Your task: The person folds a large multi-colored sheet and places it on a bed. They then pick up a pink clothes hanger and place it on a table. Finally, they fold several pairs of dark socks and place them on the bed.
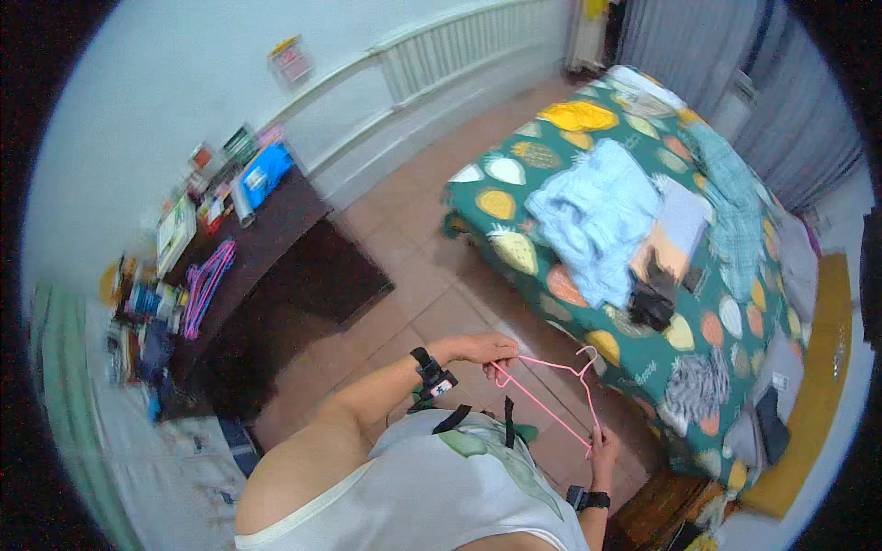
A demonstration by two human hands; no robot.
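Note:
A pink clothes hanger [544, 405] is held in front of my body, its hook pointing toward the bed. My left hand [488, 350] grips one end of it, and my right hand [603, 444] has hold of the other end. No garment hangs on it. Across the floor gap, a crumpled light-blue garment [596, 213] lies on the patterned bedspread [530, 162]. Beside that garment is a lilac and peach cloth [679, 227] with a dark bundled item [653, 299] against it.
Several pink and purple hangers [207, 286] rest on a dark desk [265, 244] at left, among books and a blue packet [263, 175]. A yellow cloth [579, 116], a teal garment [734, 213] and a striped grey cloth [697, 386] lie on the bed. A wooden stool-like piece [661, 506] stands lower right.

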